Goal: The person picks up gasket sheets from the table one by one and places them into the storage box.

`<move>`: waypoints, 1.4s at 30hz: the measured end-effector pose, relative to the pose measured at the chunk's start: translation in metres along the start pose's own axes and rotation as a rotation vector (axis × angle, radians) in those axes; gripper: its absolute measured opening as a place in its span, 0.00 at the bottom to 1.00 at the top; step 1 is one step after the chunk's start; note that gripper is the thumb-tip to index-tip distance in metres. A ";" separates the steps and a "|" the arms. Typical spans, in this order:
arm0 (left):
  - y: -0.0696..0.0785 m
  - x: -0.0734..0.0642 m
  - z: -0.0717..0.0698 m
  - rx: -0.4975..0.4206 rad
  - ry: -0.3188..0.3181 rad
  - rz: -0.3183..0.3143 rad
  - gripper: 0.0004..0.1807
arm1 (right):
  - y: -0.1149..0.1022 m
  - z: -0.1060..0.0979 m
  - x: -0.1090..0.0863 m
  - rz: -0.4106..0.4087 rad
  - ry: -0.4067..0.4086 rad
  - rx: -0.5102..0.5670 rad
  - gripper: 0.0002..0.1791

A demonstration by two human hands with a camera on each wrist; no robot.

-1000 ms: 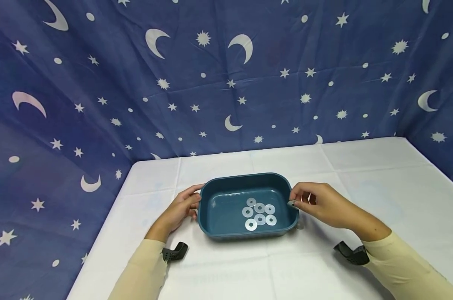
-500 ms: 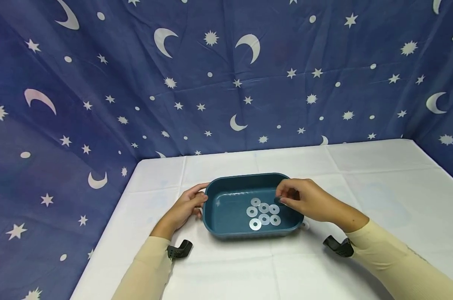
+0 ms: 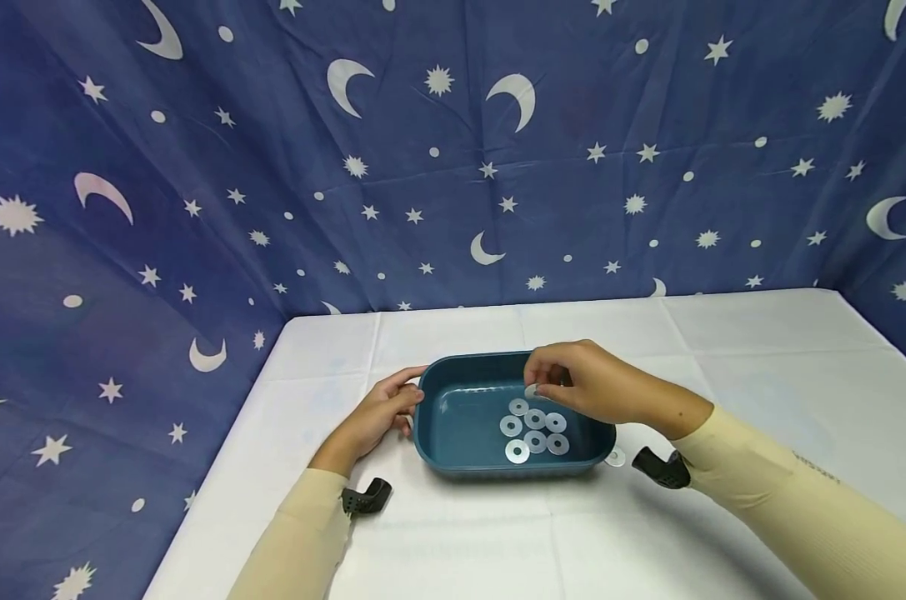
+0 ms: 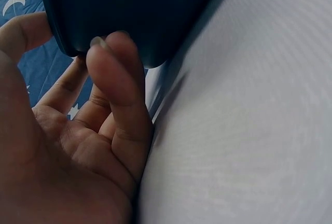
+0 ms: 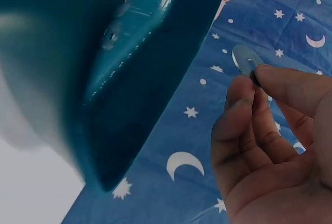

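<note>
A teal plastic tub (image 3: 516, 472) stands on the white cloth with several flat metal washers (image 3: 535, 442) lying toward its right half. At the tub's left end, my left hand (image 3: 373, 417) holds the rim, thumb near the edge and index finger reaching along the back corner. Its fingers (image 4: 111, 76) are bent against the tub wall in the left wrist view. Over the tub's back right part, my right hand (image 3: 591, 383) pinches one washer (image 5: 244, 59) between thumb and fingertips, raised above the others. The tub's back right corner is hidden behind this hand.
Another washer (image 3: 615, 457) lies on the white cloth (image 3: 460, 533) just outside the tub's front right corner. A blue curtain (image 3: 422, 125) with moons and stars hangs behind and to the left. Black wrist mounts (image 3: 366, 497) stick out below both hands.
My right hand has moved left from the tub's right rim to over its inside, carrying the pinched washer. The washer outside the tub is now visible. My left hand stays on the rim.
</note>
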State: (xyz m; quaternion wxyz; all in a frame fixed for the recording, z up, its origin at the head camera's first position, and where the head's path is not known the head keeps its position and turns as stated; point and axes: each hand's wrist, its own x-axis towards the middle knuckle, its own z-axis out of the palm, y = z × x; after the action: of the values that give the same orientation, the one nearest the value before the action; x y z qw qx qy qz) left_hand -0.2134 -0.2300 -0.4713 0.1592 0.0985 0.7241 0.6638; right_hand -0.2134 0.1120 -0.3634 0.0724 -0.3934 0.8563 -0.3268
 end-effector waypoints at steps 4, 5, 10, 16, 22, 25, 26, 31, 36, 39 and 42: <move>0.002 0.001 0.000 -0.001 0.010 0.008 0.29 | -0.003 0.001 0.014 -0.023 -0.015 0.014 0.08; 0.002 0.001 0.001 -0.003 0.011 0.010 0.29 | -0.003 0.001 0.017 -0.027 -0.019 0.017 0.08; 0.001 0.000 0.001 -0.007 0.001 -0.005 0.29 | -0.002 0.005 0.029 -0.017 -0.064 0.040 0.09; -0.001 -0.003 0.000 0.001 0.006 -0.003 0.29 | -0.006 0.013 0.047 -0.001 -0.150 0.021 0.09; 0.001 -0.004 0.001 -0.004 0.019 -0.008 0.29 | -0.005 0.022 0.060 0.013 -0.247 0.008 0.10; 0.000 -0.003 0.002 -0.008 0.011 -0.008 0.29 | -0.003 0.025 0.065 0.044 -0.293 -0.017 0.09; 0.000 -0.003 0.003 -0.009 0.007 -0.008 0.30 | -0.002 0.026 0.066 0.053 -0.307 -0.026 0.09; -0.002 -0.001 0.002 -0.006 -0.001 -0.007 0.29 | 0.001 0.033 0.073 0.078 -0.371 -0.022 0.11; -0.001 0.000 0.001 0.002 0.002 -0.002 0.29 | 0.002 0.040 0.076 0.100 -0.427 -0.007 0.12; -0.001 0.000 0.001 0.003 -0.001 -0.002 0.29 | 0.003 0.044 0.077 0.116 -0.450 -0.017 0.13; 0.000 -0.001 0.001 0.006 -0.002 -0.001 0.29 | 0.002 0.047 0.078 0.136 -0.461 -0.014 0.13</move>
State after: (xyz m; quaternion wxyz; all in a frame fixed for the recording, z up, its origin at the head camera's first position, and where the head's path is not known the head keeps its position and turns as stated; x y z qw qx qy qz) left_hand -0.2124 -0.2296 -0.4713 0.1603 0.0993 0.7258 0.6615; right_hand -0.2500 0.0330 -0.3907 0.2849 -0.3996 0.8439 -0.2168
